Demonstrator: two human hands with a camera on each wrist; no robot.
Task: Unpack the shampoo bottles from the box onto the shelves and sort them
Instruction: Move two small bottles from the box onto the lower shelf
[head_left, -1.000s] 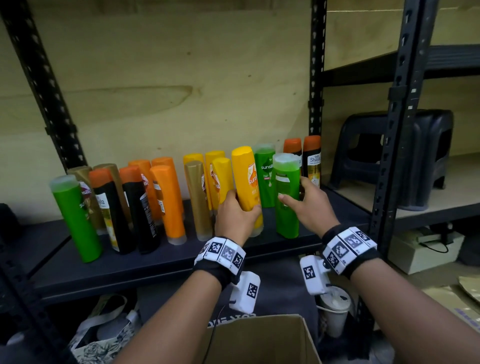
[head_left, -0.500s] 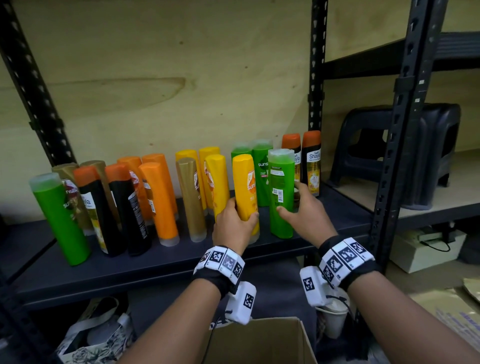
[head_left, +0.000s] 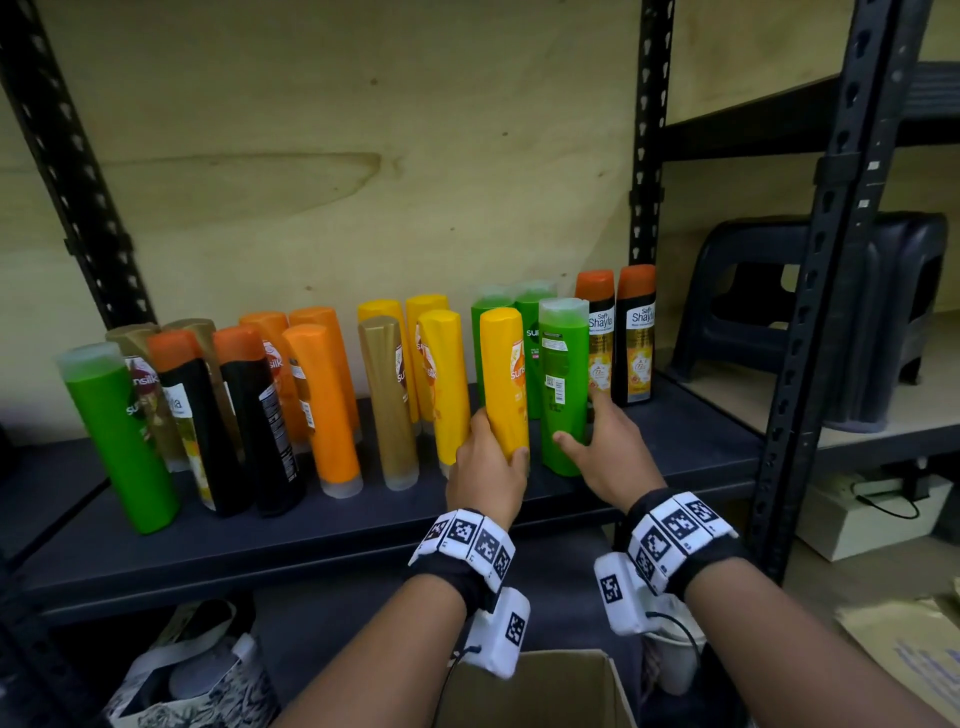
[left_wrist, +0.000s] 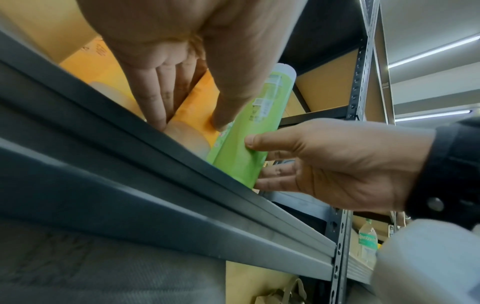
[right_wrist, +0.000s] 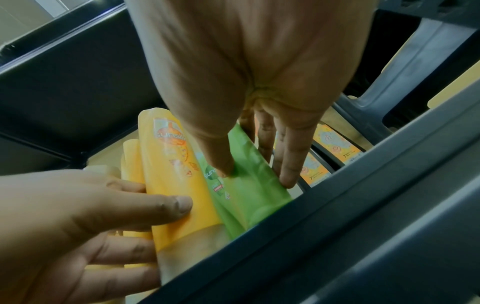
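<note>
My left hand (head_left: 493, 452) grips a yellow shampoo bottle (head_left: 503, 379) low on its body; the bottle stands upside down on its cap on the dark shelf (head_left: 363, 535). Right beside it, my right hand (head_left: 582, 426) holds a green bottle (head_left: 558, 384), thumb in front and fingers behind. The right wrist view shows the thumb (right_wrist: 221, 164) pressing the green bottle (right_wrist: 249, 185) next to the yellow bottle (right_wrist: 176, 174). Behind them stand rows of yellow, green and orange-capped black bottles. An open cardboard box (head_left: 535, 691) sits below my wrists.
Further left on the shelf stand gold, orange, black and green bottles (head_left: 119, 436). A black upright post (head_left: 810, 332) bounds the shelf on the right, with a dark plastic stool (head_left: 883, 322) beyond it. A patterned bag (head_left: 208, 675) lies under the shelf.
Both hands have moved their bottles further back on the shelf. The yellow bottle stands straighter, and the green one is now close beside the orange-capped black bottles.
</note>
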